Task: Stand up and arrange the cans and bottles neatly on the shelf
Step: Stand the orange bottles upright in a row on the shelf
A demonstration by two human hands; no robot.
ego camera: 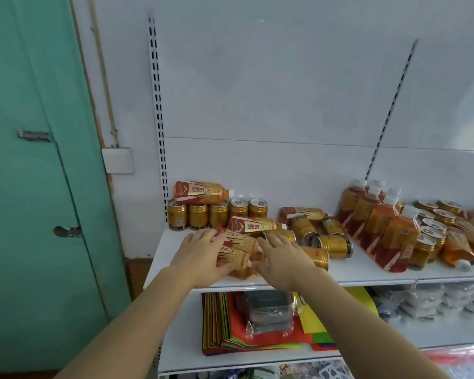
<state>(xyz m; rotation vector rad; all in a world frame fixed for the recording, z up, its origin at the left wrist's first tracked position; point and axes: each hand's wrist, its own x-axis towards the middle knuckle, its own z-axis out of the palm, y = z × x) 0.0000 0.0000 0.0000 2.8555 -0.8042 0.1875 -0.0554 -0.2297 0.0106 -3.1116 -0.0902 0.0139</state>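
Note:
On the white shelf (367, 272), two orange-and-gold bottles (238, 248) lie on their sides at the front. My left hand (203, 253) grips them from the left, thumb underneath. My right hand (282, 255) holds them from the right, its fingers reaching over a lying gold can (286, 235). Another bottle (253, 224) lies just behind. A row of gold cans (197, 216) stands at the back left with a bottle (200, 191) lying on top. Several cans (334, 246) lie tipped in the middle. Upright bottles (378, 220) stand to the right.
More upright cans (433, 228) and a lying bottle (457, 250) crowd the shelf's right end. A lower shelf holds coloured paper sheets (225, 329) and plastic-wrapped packs (268, 313). A green door (25, 187) and a wall switch (117, 160) are on the left.

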